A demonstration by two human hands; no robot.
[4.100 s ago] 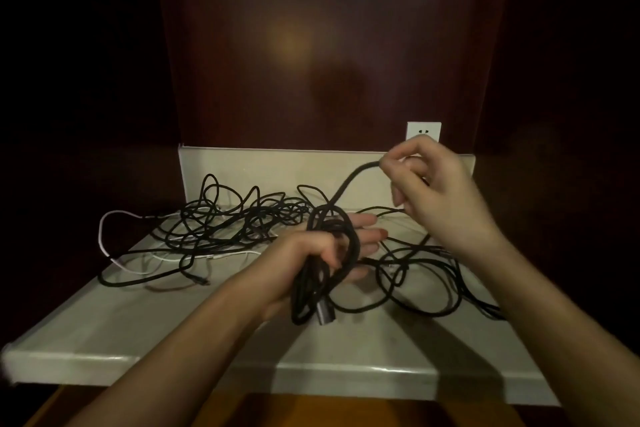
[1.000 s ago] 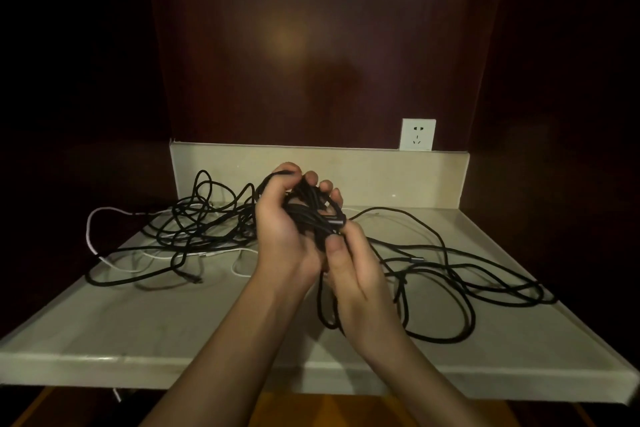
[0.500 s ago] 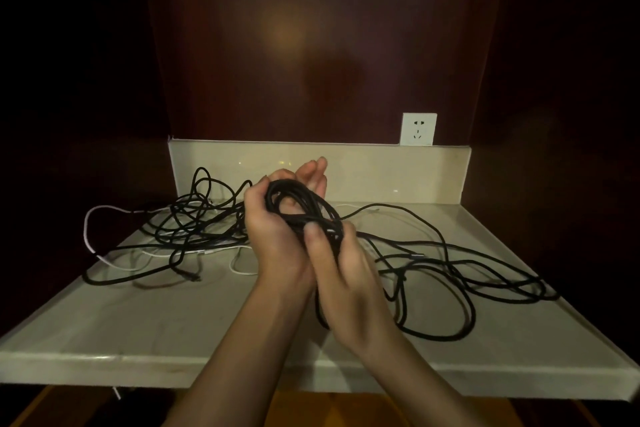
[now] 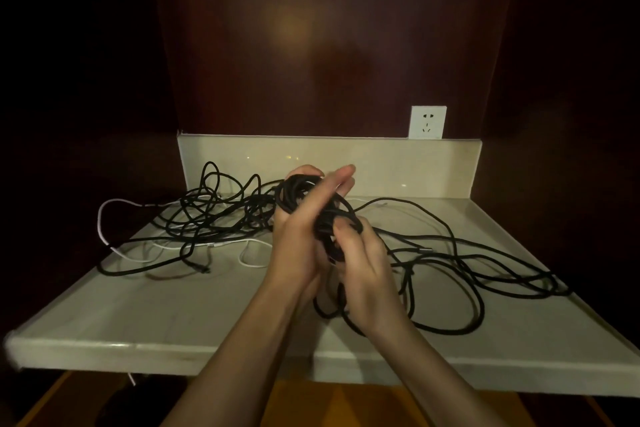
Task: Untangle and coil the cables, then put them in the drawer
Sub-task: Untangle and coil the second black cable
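A coil of black cable is held above the middle of the pale stone shelf. My left hand holds the coil, which is looped round it, with some fingers pointing up behind the strands. My right hand pinches the coil's lower right side, its thumb pressed on the strands. The same cable trails off in loose loops over the right of the shelf. A tangle of black cables lies at the left rear, with a white cable running through it. No drawer is in view.
A low stone backsplash closes the shelf's rear, with a white wall socket above its right end. Dark wood panels stand behind and on both sides. The shelf's front edge is close to me, with an orange-brown floor below.
The last loose length has been wound onto the coil in my left hand. Both hands have come together and risen a little, and my right thumb now presses the strands.
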